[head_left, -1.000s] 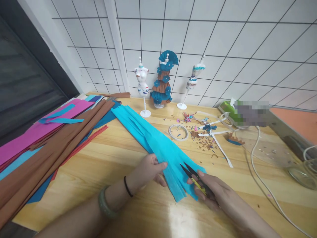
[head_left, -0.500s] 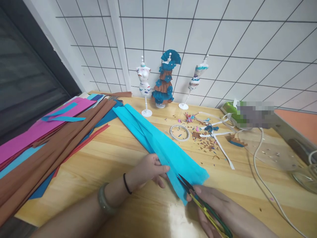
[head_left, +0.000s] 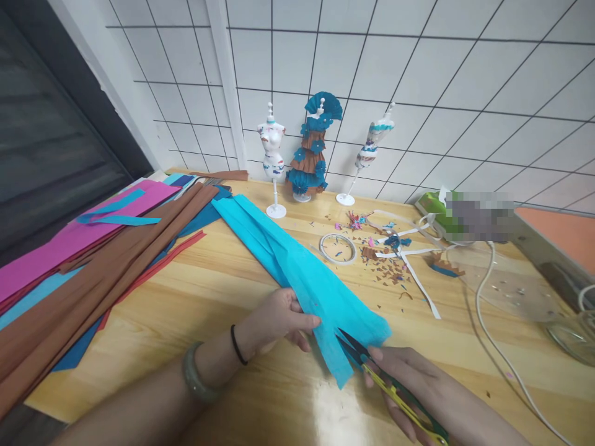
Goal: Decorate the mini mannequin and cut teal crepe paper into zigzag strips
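1. Head view, hold: the left grip (head_left: 290, 319) pinches the near-left edge of the blue paper (head_left: 320, 272); the right grip (head_left: 406, 375) is wrapped around the scissors (head_left: 388, 388).
2. Relation: the paper's long axis runs from its near end, between the grips, away and leftward. The blades point left from the right grip, tips at a split in that end. The right grip is nearer the split.
3. Surface: wooden desk (head_left: 186, 297) beneath; stacked sheets (head_left: 139, 248) left of the left grip, scraps (head_left: 390, 271) beyond the right.
4. Room: tiled wall (head_left: 362, 56) beyond both.
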`<state>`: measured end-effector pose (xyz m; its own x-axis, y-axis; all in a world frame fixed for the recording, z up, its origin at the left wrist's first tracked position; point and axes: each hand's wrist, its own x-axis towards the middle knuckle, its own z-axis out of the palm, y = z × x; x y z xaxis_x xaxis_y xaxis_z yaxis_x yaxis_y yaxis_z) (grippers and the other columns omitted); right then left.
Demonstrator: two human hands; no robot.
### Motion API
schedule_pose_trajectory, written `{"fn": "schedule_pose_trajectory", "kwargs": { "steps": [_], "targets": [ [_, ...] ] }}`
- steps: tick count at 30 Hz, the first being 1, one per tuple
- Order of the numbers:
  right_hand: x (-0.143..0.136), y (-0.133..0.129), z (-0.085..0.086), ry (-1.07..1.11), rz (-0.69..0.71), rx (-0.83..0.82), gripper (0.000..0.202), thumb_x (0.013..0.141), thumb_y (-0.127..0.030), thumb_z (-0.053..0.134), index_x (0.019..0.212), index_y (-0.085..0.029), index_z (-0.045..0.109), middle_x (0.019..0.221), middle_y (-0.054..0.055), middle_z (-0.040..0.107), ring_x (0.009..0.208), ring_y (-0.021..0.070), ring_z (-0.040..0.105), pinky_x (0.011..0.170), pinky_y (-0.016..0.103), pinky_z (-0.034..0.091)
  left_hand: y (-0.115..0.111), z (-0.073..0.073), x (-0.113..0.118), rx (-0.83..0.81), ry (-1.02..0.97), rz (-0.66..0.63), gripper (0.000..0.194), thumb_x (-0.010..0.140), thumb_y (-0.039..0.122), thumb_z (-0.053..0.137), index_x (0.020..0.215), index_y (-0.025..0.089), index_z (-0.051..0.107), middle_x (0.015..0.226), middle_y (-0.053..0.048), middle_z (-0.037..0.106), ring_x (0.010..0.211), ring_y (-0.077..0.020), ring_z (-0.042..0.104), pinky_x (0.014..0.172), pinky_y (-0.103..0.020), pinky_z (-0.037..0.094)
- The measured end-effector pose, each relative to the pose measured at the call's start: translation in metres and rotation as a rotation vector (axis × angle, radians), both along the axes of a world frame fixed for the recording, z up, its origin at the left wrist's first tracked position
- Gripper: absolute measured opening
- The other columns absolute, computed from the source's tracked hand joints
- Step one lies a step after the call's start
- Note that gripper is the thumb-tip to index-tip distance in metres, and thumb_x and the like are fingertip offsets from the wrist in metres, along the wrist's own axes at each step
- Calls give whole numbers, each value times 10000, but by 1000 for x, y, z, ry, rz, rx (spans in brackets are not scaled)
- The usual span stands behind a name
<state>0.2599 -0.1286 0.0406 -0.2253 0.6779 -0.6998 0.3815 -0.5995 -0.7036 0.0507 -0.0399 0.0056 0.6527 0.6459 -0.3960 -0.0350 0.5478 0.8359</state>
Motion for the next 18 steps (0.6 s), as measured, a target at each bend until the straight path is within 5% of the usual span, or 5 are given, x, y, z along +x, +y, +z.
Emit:
{"fn": "schedule_pose_trajectory", "kwargs": {
  "steps": [18],
  "targets": [
    [-11,3,-10,116,-26,81,495,863,-599,314,735,-166,517,412,-49,503,275,51,362,331,158,329,-7,5,2,-41,-39,-8,380,614,286,753,921,94,639,861,-119,683,652,-146,633,476,-179,501]
  ]
}}
